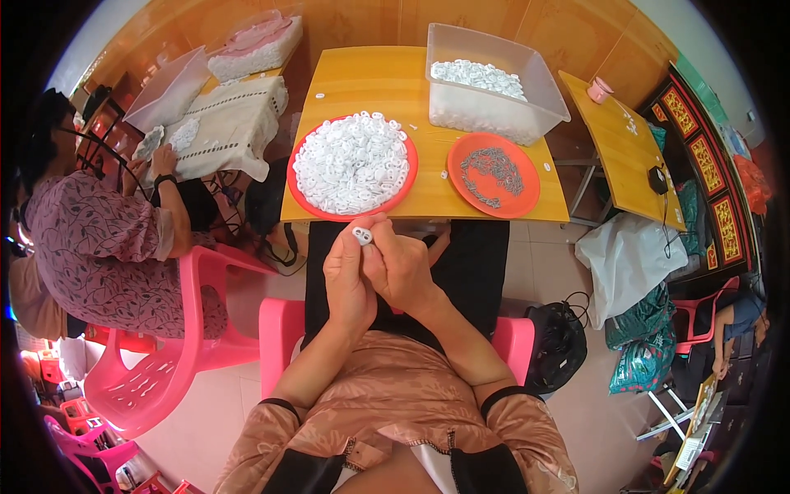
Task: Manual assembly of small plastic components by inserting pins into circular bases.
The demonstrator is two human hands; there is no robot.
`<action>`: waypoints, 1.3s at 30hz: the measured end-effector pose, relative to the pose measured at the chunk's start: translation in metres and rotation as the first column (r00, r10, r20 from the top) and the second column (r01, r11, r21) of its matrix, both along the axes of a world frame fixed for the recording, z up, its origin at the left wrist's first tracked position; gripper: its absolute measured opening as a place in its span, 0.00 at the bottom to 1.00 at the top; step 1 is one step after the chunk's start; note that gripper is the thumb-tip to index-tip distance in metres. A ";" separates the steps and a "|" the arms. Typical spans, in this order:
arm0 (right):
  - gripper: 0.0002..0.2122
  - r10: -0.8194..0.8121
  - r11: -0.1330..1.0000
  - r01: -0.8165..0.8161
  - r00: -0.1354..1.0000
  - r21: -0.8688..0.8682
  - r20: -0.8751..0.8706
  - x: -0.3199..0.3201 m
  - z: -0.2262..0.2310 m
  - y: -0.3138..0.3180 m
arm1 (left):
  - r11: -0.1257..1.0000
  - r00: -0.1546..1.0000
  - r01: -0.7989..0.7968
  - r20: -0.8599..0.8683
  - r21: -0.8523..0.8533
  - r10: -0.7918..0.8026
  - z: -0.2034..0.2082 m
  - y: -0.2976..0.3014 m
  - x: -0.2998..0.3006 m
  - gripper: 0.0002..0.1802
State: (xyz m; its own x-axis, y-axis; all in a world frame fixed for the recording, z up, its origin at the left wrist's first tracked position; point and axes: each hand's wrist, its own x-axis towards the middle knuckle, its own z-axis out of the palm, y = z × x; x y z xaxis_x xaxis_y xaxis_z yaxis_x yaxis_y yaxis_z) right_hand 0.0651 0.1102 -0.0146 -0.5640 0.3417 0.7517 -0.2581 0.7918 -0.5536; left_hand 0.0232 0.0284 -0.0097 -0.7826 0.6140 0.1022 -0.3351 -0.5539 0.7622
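With both forearms raised over my lap, my left hand (347,276) and right hand (401,265) meet just below the table (362,78) edge, fingertips pressed together and pinching a small white plastic piece (362,236) with two dark holes, near the red plate (306,202) of similar pieces.

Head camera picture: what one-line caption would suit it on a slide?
Both hands pinch a small white ring piece above a red plate heaped with white rings on a yellow table.
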 end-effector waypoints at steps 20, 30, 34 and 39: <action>0.10 0.541 0.046 -0.316 0.806 -0.948 -0.242 0.012 0.013 0.010 | 0.976 0.949 -0.201 -0.262 -0.083 0.173 -0.014 0.005 -0.010 0.12; 0.13 0.504 0.351 -0.045 0.851 -0.935 0.148 0.001 0.040 0.048 | 0.982 0.962 -0.184 -0.210 -0.038 0.172 0.002 0.008 -0.012 0.19; 0.14 0.164 0.503 -0.018 0.984 -0.864 0.076 -0.035 0.083 0.135 | 0.974 0.975 -0.189 -0.142 -0.121 0.172 -0.001 0.003 -0.022 0.20; 0.14 -0.109 0.854 0.276 0.924 -0.441 0.368 -0.043 0.093 0.211 | 0.977 0.992 -0.122 -0.036 -0.172 0.117 -0.005 0.007 -0.028 0.14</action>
State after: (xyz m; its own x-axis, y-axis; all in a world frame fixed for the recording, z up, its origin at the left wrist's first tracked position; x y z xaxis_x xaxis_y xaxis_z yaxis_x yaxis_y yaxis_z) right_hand 0.0217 0.3215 0.0783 -0.6265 0.7356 0.2575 0.1274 0.4226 -0.8973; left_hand -0.0051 0.0357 -0.0152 -0.8501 0.5262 0.0228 -0.2538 -0.4472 0.8577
